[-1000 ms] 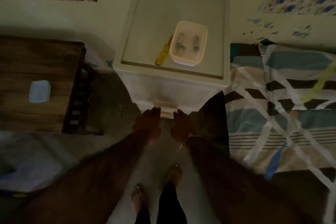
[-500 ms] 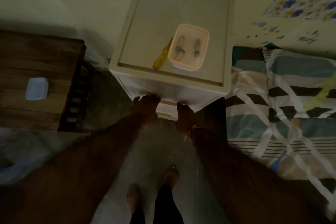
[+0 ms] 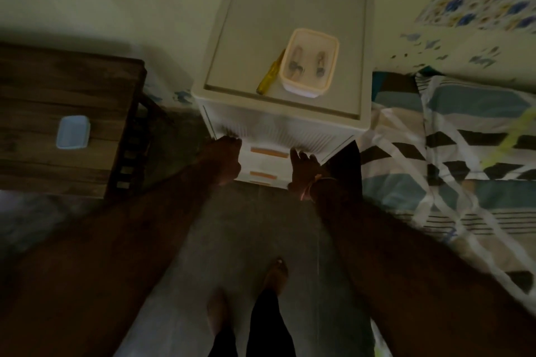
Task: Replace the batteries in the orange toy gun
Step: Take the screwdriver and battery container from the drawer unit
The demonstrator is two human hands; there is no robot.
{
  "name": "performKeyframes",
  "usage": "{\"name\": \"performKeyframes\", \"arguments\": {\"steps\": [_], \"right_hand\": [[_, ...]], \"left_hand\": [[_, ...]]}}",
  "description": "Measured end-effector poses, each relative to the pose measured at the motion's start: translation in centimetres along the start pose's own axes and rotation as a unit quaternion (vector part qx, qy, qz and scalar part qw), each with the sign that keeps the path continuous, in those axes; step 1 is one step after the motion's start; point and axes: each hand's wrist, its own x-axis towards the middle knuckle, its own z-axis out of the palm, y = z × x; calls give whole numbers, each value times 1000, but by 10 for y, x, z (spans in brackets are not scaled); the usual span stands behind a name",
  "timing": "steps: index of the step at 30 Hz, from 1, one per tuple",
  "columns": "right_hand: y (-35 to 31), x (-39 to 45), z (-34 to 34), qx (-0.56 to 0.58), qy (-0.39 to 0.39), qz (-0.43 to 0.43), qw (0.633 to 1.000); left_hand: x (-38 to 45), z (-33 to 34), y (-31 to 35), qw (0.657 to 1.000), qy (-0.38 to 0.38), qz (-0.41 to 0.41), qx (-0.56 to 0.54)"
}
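Observation:
The orange toy gun is not in view. A clear plastic container (image 3: 309,62) with two batteries inside stands on top of a white drawer unit (image 3: 261,23). A yellow-handled screwdriver (image 3: 269,77) lies against the container's left side. My left hand (image 3: 223,158) and my right hand (image 3: 303,172) are both at the front of the unit, with their fingertips on the lower edge of the ribbed top drawer (image 3: 284,132). The drawers below have orange handles (image 3: 269,151).
A dark wooden table (image 3: 58,90) with a small blue lid (image 3: 72,132) on it stands at the left. A bed with a striped cover (image 3: 458,153) lies at the right. My bare feet (image 3: 277,272) are on the grey floor below.
Both hands have moved up from the lower orange-handled drawer to the bottom edge of the top drawer. The camera has come closer to the unit.

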Motion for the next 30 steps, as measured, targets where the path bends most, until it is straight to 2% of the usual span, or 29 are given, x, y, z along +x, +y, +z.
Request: {"name": "performKeyframes", "arguments": {"steps": [2, 3, 6, 9, 11, 13, 15, 16, 19, 21, 23, 27, 30], "right_hand": [[-12, -13, -3, 23, 8, -1, 1000], [-19, -22, -5, 28, 40, -13, 999], [-40, -53, -22, 59, 200, -93, 974], [-50, -79, -52, 102, 339, -176, 919], [-49, -85, -78, 134, 436, -168, 874], [-42, -85, -107, 218, 474, -89, 849], [-32, -79, -135, 285, 476, 1, 832], [-26, -74, -145, 309, 461, 42, 831], [-13, -57, -164, 388, 356, 130, 840], [-10, -46, -166, 448, 310, 138, 827], [-8, -34, -164, 475, 295, 126, 819], [13, 30, -139, 484, 282, 105, 821], [9, 22, -150, 498, 258, 87, 824]], "left_hand": [[-10, -6, 6, 1000, 0, 10, -13], [-16, -12, 12, 999, 10, 19, -25], [-36, -37, 33, 995, 72, 65, -28], [-49, -74, 47, 978, 176, 112, -25], [-49, -102, 54, 965, 231, 95, -79], [-41, -129, 60, 959, 234, 39, -153], [-29, -146, 65, 958, 208, -16, -196], [-22, -150, 67, 965, 187, -29, -180], [-5, -152, 74, 985, 132, -53, -95], [2, -151, 79, 986, 126, -69, -89], [7, -150, 84, 982, 130, -79, -107], [13, -154, 92, 980, 136, -90, -112], [10, -161, 92, 973, 132, -120, -143]]}}
